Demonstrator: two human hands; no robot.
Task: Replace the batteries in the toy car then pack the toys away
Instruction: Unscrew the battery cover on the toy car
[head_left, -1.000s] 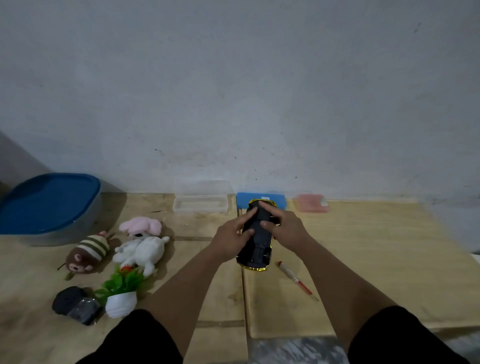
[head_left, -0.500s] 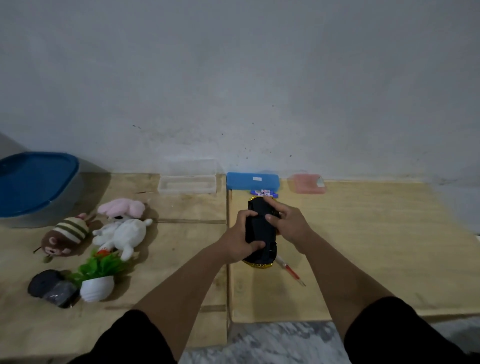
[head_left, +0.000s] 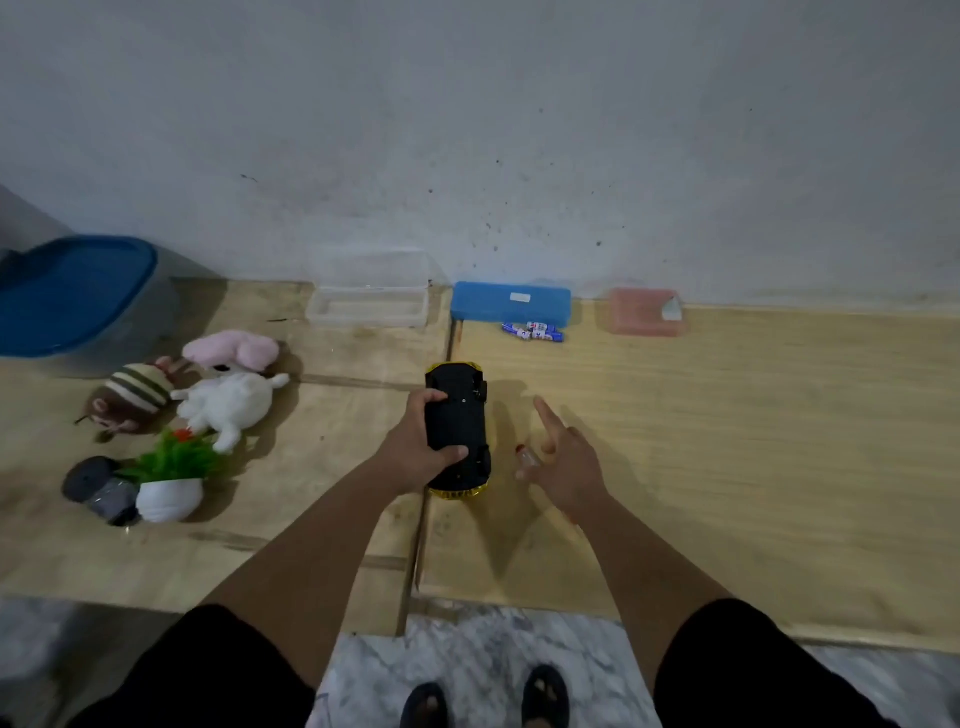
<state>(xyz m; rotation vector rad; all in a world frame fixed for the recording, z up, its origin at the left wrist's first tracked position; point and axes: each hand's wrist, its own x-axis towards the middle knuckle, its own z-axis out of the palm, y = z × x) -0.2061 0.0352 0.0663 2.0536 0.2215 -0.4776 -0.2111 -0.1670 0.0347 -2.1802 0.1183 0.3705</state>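
1. The left hand grips the toy car, fingers curled over its far part and thumb across its near end; the car lies upside down, black underside up with yellow trim at both ends, near the middle of the table, on the seam between two boards.
2. The right hand hovers just right of the car with its fingers spread and the index finger pointing away from the person; it holds nothing.
3. A screwdriver with a clear handle lies on the table partly under the right hand.
4. Batteries with blue wrappers lie towards the far edge, just before a blue case; a clear box sits to its left and a pink box to its right, all along the wall.
5. Towards the left edge lie a pink plush, a white plush, a striped plush, a potted plastic plant and a grey object.
6. A blue-lidded bin stands at the far left corner.
7. The table is pale plywood against a scuffed grey-white wall; marbled floor shows below the near edge.
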